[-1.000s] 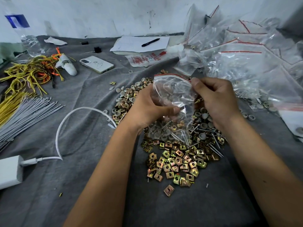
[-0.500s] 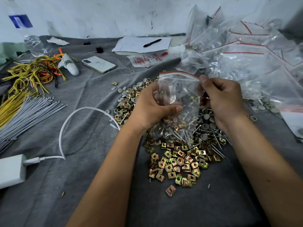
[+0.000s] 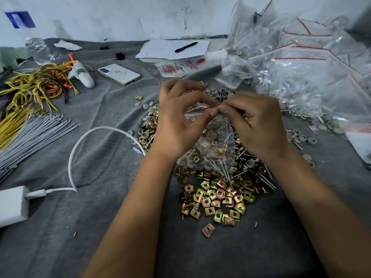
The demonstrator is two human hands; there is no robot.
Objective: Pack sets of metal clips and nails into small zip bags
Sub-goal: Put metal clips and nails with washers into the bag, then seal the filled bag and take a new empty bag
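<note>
Zip bag (image 3: 210, 145) hanging between left hand (image 3: 176, 125) and right hand (image 3: 259, 125), both pinching its top.

Both bare forearms come up from the bottom edge and angle in toward the middle. The left hand (image 3: 178, 125) has its back to the camera, thumb and forefinger curled into a pinch, the other fingers arched above. The right hand (image 3: 259, 125) mirrors it, thumb and forefinger tips pinched together right against the left's, knuckles up, wrist slightly bent.
</note>
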